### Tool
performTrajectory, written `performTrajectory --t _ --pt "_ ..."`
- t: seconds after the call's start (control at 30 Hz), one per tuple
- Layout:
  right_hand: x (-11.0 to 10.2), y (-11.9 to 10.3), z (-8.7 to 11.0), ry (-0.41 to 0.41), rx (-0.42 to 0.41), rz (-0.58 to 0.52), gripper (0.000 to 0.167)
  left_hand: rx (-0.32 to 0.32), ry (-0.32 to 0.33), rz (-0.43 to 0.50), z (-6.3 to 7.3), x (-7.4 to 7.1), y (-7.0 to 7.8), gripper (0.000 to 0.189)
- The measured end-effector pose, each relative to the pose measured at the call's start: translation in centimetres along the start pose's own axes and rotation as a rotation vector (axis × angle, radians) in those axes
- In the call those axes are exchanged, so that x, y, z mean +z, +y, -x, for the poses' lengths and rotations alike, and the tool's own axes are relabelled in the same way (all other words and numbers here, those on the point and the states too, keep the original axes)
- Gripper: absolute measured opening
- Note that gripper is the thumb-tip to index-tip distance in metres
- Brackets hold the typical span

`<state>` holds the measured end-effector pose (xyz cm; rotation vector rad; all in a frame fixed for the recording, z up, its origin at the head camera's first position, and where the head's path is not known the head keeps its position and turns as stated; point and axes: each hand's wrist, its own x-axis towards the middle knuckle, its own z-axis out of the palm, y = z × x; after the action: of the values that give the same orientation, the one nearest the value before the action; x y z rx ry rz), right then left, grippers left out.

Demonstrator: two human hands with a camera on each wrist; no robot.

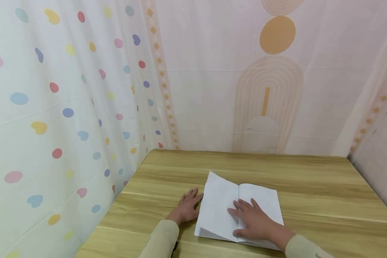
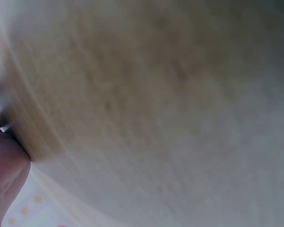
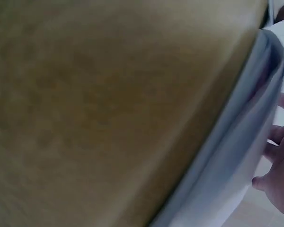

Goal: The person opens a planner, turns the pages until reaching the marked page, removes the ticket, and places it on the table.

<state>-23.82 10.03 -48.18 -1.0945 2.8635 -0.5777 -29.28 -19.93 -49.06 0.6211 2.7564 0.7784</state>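
An open notebook (image 1: pixel 217 209) with blank white pages lies on the wooden table, its left pages lifting a little at the corners. My right hand (image 1: pixel 253 220) rests on it with fingers spread across the centre fold. In the right wrist view the same hand (image 3: pixel 281 165) shows at the right border, over the curved page edges (image 3: pixel 227 146). My left hand (image 1: pixel 188 206) is on the table beside the notebook's left edge, fingers extended, with some fingertips right at the page edge. Only a part of the left hand (image 2: pixel 7 170) appears in the left wrist view.
The wooden table (image 1: pixel 325 190) stretches away on both sides of the notebook. A dotted curtain (image 1: pixel 67 136) hangs along the left, and a patterned curtain (image 1: pixel 200 100) hangs behind the far table edge.
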Motion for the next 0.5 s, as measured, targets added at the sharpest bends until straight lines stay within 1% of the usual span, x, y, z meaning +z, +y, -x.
performTrajectory --t 0.07,0.17,0.23,0.4,0.47,0.5 --pt "0.05 -0.09 0.14 -0.032 0.011 0.016 0.071 0.009 0.016 0.027 -0.06 0.02 -0.02 0.056" --pt "0.14 -0.11 0.18 -0.049 0.026 0.021 0.069 0.011 0.038 0.072 -0.11 0.10 -0.10 0.048" --pt "0.24 -0.04 0.13 -0.054 0.030 0.026 0.068 0.000 0.044 0.087 -0.17 0.15 -0.14 0.049" --pt "0.30 0.00 0.12 -0.059 0.028 0.016 0.068 -0.006 0.031 0.028 -0.32 0.28 -0.31 0.065" --pt "0.23 -0.06 0.12 -0.054 0.024 0.013 0.067 0.001 0.041 0.022 -0.34 0.31 -0.35 0.064" --pt "0.21 -0.10 0.11 -0.053 0.025 0.013 0.067 0.000 0.047 0.027 -0.34 0.32 -0.35 0.060"
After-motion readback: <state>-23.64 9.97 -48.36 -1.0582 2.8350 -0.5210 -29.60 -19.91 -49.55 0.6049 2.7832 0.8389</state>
